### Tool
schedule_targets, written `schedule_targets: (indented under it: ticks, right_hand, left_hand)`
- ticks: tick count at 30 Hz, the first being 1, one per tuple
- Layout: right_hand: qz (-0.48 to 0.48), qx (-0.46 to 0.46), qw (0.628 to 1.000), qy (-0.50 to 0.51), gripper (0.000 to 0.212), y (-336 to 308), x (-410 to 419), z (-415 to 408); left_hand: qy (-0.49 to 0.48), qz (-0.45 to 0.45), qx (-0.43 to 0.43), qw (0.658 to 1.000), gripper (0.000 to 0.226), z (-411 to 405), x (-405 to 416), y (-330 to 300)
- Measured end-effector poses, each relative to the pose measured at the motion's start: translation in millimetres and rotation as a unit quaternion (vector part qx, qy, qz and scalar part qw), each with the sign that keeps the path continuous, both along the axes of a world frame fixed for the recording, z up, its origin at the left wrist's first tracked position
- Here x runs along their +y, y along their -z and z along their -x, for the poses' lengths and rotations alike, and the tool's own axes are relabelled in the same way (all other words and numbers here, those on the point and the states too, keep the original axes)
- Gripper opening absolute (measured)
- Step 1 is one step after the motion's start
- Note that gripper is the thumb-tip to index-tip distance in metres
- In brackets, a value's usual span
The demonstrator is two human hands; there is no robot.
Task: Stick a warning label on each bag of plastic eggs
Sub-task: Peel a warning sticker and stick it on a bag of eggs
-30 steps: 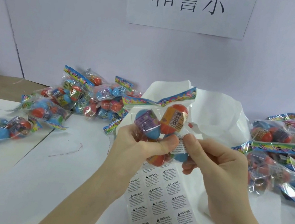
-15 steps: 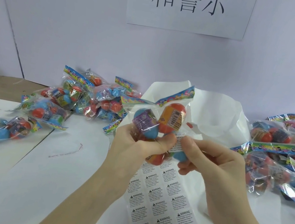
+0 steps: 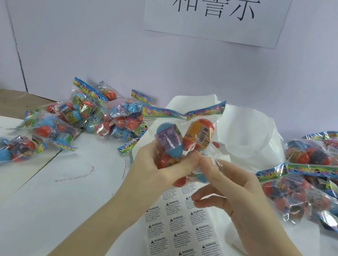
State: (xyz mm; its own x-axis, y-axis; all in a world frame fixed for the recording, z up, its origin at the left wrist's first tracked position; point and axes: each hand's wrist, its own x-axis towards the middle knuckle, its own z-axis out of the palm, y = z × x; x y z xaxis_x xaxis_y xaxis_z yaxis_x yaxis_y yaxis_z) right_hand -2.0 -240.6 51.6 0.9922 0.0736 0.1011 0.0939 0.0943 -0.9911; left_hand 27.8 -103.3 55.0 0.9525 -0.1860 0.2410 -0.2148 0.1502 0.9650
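Labelled pile, far left: a heap of bags of plastic eggs (image 3: 88,118) lies on the white table (image 3: 15,202), with one stray bag (image 3: 10,150) nearest the edge; it looks the same as a second ago.
Left hand: the left hand (image 3: 156,170) grips the held bag of eggs (image 3: 184,139) from below, fingers and thumb curled round its lower half, header strip up; the grip has not changed.
Warning label: a second ago a small white label showed between the two thumbs on the bag's lower face; now only a sliver of it, if any, shows there (the thumbs cover the spot), so I cannot tell whether it lies flat.
Right hand: the right hand (image 3: 229,190) has come off the pinch; half a second ago its thumb and forefinger met the left thumb on the label, now its thumb tip is just beside the left thumb, its fingers loosely curled and holding nothing.
Meaning for the task: the label is probably stuck, so this bag looks done and ready to go onto a pile.
Label sheet: the sheet of warning labels (image 3: 186,243) lies on the table below the hands, many still unpeeled.
Right pile: more bags of eggs (image 3: 316,183) wait at the right, presumably unlabelled (no label is legible on them).
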Motion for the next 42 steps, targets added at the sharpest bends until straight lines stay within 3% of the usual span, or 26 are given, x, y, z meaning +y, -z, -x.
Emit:
schedule_targets:
  ticks: [5,8,11,12,14,16,17,19,20,22,24,25,26,27,28,30,34,39,42]
  right_hand:
    - [0.006,0.040,0.998,-0.042,0.022,-1.0,-7.8,-3.6]
    - [0.061,0.065,0.993,-0.080,0.024,1.3,-9.6,-5.1]
    - [0.088,0.103,0.987,-0.087,0.034,-0.3,-12.1,-4.7]
    - [0.074,0.097,0.990,-0.066,0.033,-0.6,-12.8,-5.2]
    - [-0.046,0.031,0.998,0.042,0.027,-2.7,-14.9,-7.1]
    - [-0.207,-0.081,0.966,0.130,0.041,-5.4,-19.3,-10.0]
    - [-0.255,-0.119,0.949,0.142,0.057,-6.2,-20.1,-11.6]
    - [-0.279,-0.111,0.946,0.122,0.101,-3.1,-20.9,-13.3]
    - [-0.237,-0.081,0.961,0.117,0.113,0.4,-18.8,-13.8]
    - [-0.085,-0.034,0.989,0.121,0.111,10.6,-11.2,-14.7]
    - [0.161,-0.082,0.972,0.147,0.097,22.1,-5.8,-12.3]
    - [0.316,-0.151,0.921,0.171,0.090,26.6,-5.7,-11.3]
    - [0.441,-0.223,0.846,0.199,0.083,28.8,-6.0,-10.9]
    - [0.522,-0.286,0.772,0.221,0.076,30.6,-7.3,-11.2]
    - [0.563,-0.318,0.727,0.232,0.070,31.8,-7.3,-11.5]
    - [0.578,-0.329,0.706,0.245,0.059,32.2,-3.6,-10.4]
    - [0.601,-0.347,0.678,0.245,0.052,34.6,-2.2,-12.4]
    - [0.609,-0.356,0.666,0.241,0.037,33.5,-1.1,-12.5]
    - [0.603,-0.367,0.673,0.221,0.033,34.5,2.2,-14.5]
  left_hand:
    - [0.052,-0.029,0.013,0.998,0.032,-1.6,1.4,3.6]
    - [0.015,-0.096,0.013,0.995,0.052,-5.2,3.6,9.5]
    - [-0.081,-0.163,-0.069,0.981,0.055,-6.5,5.7,11.7]
    - [-0.123,-0.157,-0.086,0.976,0.055,-7.8,6.9,10.9]
    - [-0.193,-0.073,-0.073,0.976,0.052,-12.6,10.6,8.2]
    - [-0.257,0.015,-0.041,0.965,0.047,-20.2,15.8,6.2]
    - [-0.287,0.042,-0.033,0.956,0.044,-23.3,18.1,5.9]
    - [-0.332,0.066,-0.037,0.940,0.037,-27.7,20.9,7.3]
    - [-0.349,0.063,-0.041,0.934,0.034,-29.8,22.6,7.8]
    - [-0.380,0.033,-0.041,0.923,0.024,-37.5,32.2,8.4]
    - [-0.406,-0.023,-0.023,0.913,0.016,-48.9,50.8,6.6]
    - [-0.416,-0.054,-0.007,0.908,0.012,-56.1,62.6,6.6]
    - [-0.427,-0.087,0.011,0.900,0.010,-63.4,74.6,6.2]
    - [-0.439,-0.131,0.027,0.888,0.021,-69.8,85.4,4.7]
    - [-0.449,-0.191,0.032,0.872,0.036,-75.2,95.9,2.9]
    - [-0.429,-0.333,-0.004,0.840,0.058,-87.6,112.2,-1.6]
    - [-0.281,-0.549,-0.110,0.779,0.079,-121.2,120.9,-10.6]
    - [-0.163,-0.663,-0.126,0.720,0.102,-156.7,109.3,-18.8]
    - [-0.136,-0.692,-0.112,0.700,0.095,-168.9,100.5,-5.7]
